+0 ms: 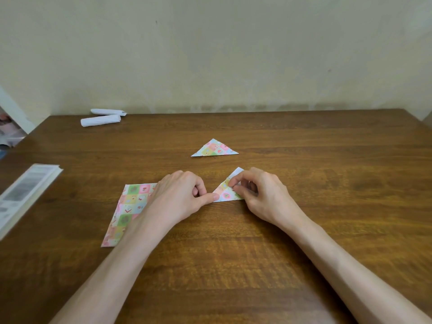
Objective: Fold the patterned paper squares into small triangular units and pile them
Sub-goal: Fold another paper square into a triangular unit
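Left hand and right hand folding a paper triangle between them.
Left thumb, fingers curled, pins its left corner; right fingertips pinch the raised flap. Its long edge runs left to right, facing the person. A finished triangle lies beyond on the table.

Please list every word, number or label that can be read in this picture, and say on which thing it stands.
None can be read.
Grey print on the white book or box, left edge: too blurred to read.
The flat patterned sheet: small pictures only, no words.
The paper being folded and the finished triangle: pattern only.
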`<state>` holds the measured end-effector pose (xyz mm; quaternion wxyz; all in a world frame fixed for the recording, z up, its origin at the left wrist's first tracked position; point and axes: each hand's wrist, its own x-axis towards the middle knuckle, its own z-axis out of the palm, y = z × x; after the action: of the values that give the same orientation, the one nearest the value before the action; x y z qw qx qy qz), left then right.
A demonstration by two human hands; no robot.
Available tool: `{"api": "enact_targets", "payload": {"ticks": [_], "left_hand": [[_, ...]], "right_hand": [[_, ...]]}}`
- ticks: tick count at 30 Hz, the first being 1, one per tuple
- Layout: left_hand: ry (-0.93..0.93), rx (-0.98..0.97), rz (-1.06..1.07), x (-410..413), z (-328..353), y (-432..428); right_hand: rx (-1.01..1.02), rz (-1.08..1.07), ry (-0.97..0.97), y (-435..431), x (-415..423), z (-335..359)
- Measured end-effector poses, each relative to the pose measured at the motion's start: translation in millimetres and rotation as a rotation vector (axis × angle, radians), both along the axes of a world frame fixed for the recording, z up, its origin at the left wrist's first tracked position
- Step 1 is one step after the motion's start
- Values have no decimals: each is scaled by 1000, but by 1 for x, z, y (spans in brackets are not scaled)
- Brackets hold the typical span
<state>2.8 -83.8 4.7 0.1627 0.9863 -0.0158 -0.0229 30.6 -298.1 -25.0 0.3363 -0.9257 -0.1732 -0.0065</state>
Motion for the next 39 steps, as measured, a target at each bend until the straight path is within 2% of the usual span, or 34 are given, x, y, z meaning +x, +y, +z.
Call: {"api": "enact_targets", "payload": {"ticks": [6,12,19,27,34,39], "left_hand": [[-12,-29,-30,-1,-1,5],[44,-176,-180,0,0,11],[37,-205,-235,3,-6,17],[46,-251,-276,7,-11,20],[51,-297,-330,10,-13,25],[38,-321,-349,9,-18,23]], "right_hand": [[-12,2,-11,-1,-2,0],[-13,-15,-33,0,-1,-2],[-17,-24,-44,3,-7,1],[-151,-74,-194,14,-9,-9],[-178,-81,-187,19,-9,-11],[-205,-64,-109,19,-7,-6]]}}
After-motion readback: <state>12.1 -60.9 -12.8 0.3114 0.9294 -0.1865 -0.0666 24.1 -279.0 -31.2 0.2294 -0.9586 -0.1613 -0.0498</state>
